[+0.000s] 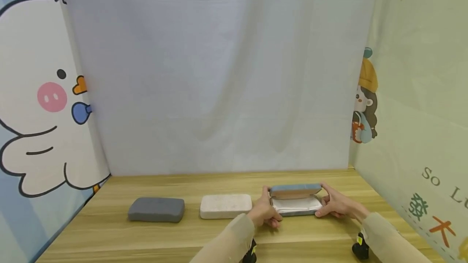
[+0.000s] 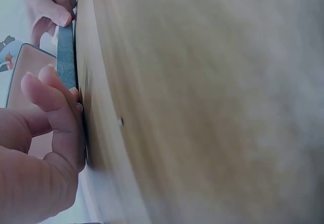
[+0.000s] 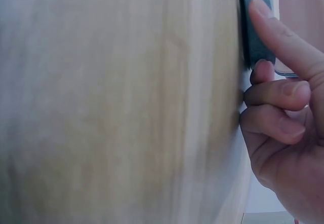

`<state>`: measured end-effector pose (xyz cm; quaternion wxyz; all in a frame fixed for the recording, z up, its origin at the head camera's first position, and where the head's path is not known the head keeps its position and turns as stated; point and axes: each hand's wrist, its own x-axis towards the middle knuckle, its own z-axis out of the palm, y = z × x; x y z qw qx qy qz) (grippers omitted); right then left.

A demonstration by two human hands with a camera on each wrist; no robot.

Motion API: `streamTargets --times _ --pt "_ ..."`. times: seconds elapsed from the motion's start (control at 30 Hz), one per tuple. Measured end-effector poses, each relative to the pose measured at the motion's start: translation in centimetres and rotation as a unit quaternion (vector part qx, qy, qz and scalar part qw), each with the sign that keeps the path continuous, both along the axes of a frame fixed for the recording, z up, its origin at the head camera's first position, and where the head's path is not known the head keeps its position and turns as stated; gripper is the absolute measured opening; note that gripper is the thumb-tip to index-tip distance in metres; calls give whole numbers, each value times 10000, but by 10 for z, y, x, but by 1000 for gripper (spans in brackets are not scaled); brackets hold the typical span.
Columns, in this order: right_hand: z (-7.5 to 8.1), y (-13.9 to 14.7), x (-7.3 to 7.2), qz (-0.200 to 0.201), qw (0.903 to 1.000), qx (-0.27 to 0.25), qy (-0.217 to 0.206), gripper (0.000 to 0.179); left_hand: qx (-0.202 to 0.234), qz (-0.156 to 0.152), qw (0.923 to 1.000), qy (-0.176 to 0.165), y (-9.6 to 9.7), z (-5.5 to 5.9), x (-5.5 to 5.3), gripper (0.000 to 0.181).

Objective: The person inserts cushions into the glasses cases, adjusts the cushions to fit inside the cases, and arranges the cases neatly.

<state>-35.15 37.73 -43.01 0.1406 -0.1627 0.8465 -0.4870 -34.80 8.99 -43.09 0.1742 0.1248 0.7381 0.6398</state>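
Observation:
A blue glasses case lies on the table toward the right with its lid raised, a brownish lining inside the lid and something white and shiny in the base. My left hand grips its left end, one finger up at the lid. At the opposite end my right hand holds the case, thumb at the front corner and a finger at the lid. In the right wrist view the right thumb lies along the case's blue front wall. Curled left fingers show beside the case in the left wrist view.
A closed white case sits just left of my left hand, and a closed dark grey case farther left. Behind the wooden table hangs a pale curtain. Printed cloth walls stand at both sides.

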Motion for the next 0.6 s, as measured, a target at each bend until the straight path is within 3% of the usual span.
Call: streamTargets --times 0.07,0.3,0.47,0.6 --pt "-1 -1 -1 -20 10000 -9 -30 109 -11 -6 10000 -12 -1 0 -1 83" --pt "-6 -6 -8 132 9998 -147 80 78 -145 -97 9998 83 -10 3 -3 72" --pt "-5 -10 -5 195 9996 -188 47 74 -140 -153 9992 354 -13 -5 -5 64" --pt "6 -15 2 432 9982 275 312 76 -143 -194 9990 371 -16 -6 -5 67"
